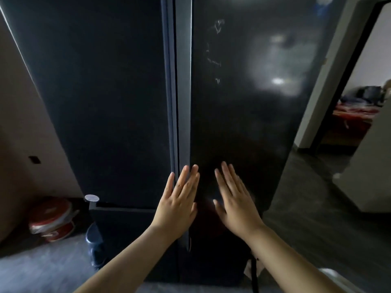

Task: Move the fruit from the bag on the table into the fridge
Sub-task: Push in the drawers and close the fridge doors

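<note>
Both hands flat on fridge (243, 115) door: left hand (177, 205), right hand (236, 205).

The room is dim. On the left a beige wall (19, 123) runs back, with a small dark rectangular plate (34, 159) set in it. At its foot, on the grey floor (42, 269), lies a red-and-white bundle (50, 218). Near it stands a dark blue container (94, 235), too shadowed to name. On the right a dark-framed doorway (359, 98) opens onto a brighter room, where red bedding (353, 115) shows. Near the doorway the floor gleams with reflected light.
</note>
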`<state>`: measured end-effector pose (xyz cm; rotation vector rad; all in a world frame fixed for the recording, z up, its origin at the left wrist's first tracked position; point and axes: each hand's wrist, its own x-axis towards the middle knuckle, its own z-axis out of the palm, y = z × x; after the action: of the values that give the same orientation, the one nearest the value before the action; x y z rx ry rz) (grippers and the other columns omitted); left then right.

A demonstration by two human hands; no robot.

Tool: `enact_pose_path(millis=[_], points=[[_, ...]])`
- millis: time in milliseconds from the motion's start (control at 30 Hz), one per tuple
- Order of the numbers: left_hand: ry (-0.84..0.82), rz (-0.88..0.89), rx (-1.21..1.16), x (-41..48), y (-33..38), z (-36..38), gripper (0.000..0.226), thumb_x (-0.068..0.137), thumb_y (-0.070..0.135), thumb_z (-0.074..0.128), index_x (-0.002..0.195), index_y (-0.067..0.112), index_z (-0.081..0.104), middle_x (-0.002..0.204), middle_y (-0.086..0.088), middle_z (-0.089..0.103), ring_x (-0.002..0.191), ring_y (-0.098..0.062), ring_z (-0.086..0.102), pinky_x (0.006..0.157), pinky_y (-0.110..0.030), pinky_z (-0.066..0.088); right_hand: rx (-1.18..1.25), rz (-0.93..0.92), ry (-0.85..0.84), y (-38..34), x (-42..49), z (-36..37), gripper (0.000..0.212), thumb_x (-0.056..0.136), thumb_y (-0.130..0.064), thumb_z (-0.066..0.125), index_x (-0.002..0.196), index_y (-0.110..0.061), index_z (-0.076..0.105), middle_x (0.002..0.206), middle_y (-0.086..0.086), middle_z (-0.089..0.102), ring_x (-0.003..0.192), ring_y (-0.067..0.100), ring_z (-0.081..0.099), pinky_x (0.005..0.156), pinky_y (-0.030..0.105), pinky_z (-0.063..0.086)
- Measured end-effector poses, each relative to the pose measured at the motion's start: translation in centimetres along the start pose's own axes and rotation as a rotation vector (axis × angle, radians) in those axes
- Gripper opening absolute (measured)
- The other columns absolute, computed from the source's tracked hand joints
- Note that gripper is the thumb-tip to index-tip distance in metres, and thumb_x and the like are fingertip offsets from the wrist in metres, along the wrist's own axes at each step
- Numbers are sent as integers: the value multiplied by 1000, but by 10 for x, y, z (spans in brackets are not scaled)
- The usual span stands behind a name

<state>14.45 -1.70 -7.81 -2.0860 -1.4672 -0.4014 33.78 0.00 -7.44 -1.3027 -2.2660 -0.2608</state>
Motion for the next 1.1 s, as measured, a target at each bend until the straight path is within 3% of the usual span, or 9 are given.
enact_pose_path(millis=[167, 333, 533, 733, 933, 1100], points=[[21, -48, 37, 54, -35, 17, 86, 85, 45, 57, 149, 7, 13, 159, -11, 1, 146, -26, -1, 117, -47, 8, -183, -69, 17, 21, 65, 11, 93, 84, -53, 57, 151, -12, 8, 158, 14, -6, 146, 31, -2, 115, 46, 14], [67, -32, 73, 84, -58, 50, 97, 82, 52, 58, 150, 7, 7, 158, -12, -2, 146, -28, 1, 116, -46, 9, -330, -141, 38, 47, 111, 44, 108, 73, -57, 67, 151, -14, 8, 158, 16, -3, 145, 36, 3, 113, 53, 17], [149, -40, 63, 119, -88, 95, 81, 91, 52, 42, 150, 5, 12, 158, -12, 7, 145, -26, 10, 118, -41, 11, -474, -195, 118, 62, 148, 73, 93, 81, -63, 52, 151, -14, 14, 158, 16, 4, 145, 36, 3, 114, 53, 15], [158, -46, 66, 155, -101, 135, 84, 91, 48, 40, 148, -1, 4, 157, -19, -3, 145, -30, 4, 118, -41, 8, -607, -213, 175, 90, 186, 108, 83, 87, -66, 30, 151, -17, 11, 159, 14, 0, 145, 33, 1, 112, 49, 14], [239, -21, 57, 162, -101, 152, 86, 91, 50, 42, 147, -2, 3, 156, -20, -5, 145, -31, 0, 119, -40, 4, -656, -254, 291, 100, 191, 124, 85, 87, -71, 30, 151, -19, 11, 159, 11, 1, 146, 31, 2, 114, 47, 8], [158, -32, 37, 161, -101, 143, 84, 91, 49, 41, 147, -3, 8, 156, -20, -3, 145, -31, 1, 118, -41, 7, -599, -226, 258, 94, 192, 120, 81, 88, -68, 34, 151, -19, 17, 159, 12, 3, 146, 32, 4, 114, 48, 9]])
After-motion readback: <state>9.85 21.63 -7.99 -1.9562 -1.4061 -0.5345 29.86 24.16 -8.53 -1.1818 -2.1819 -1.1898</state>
